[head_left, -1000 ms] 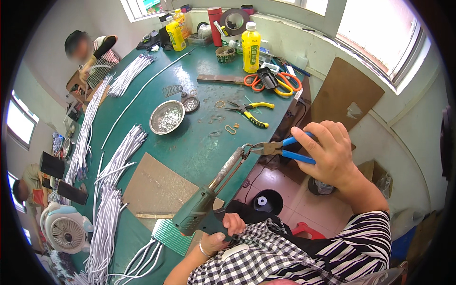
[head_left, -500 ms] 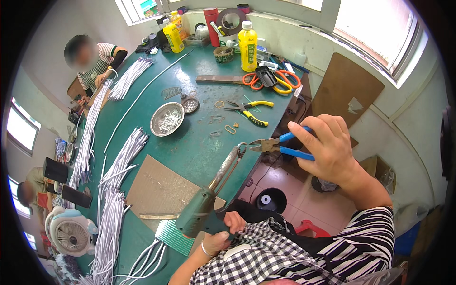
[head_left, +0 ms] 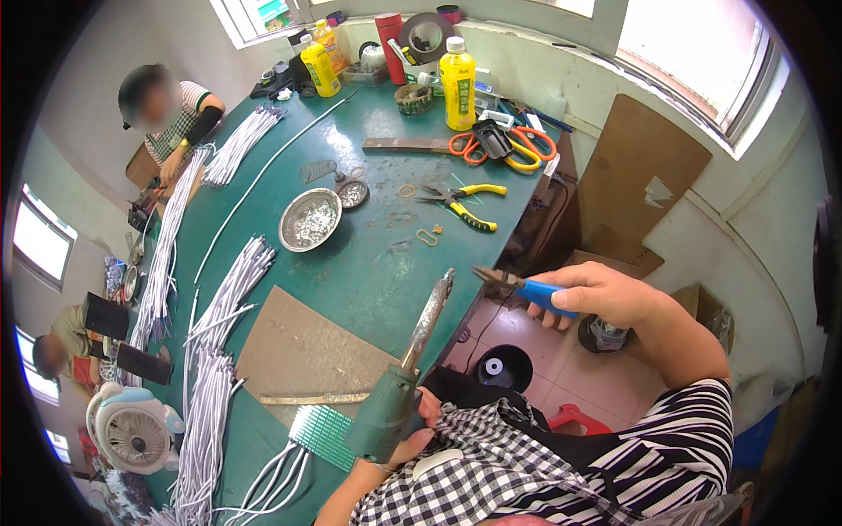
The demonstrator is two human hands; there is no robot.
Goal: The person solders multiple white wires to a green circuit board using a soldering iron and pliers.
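Blue-handled pliers, green tool, green tabletop, white cables, black-and-white checked apron, black-and-white striped sleeve

Grn table, top scuffed nr middle. L side: long white wire bundles, roughly in rows front to back. Middle: metal bowl w/ silvery bits; small dish just beside it, spring nr both. To R, yellow/blk pliers lie spread. Farther back: flat bar, upright yellow bottle, scissors w/ orange & yellow handles at R edge. Front: cardboard lies flat, grn grid board nr it.
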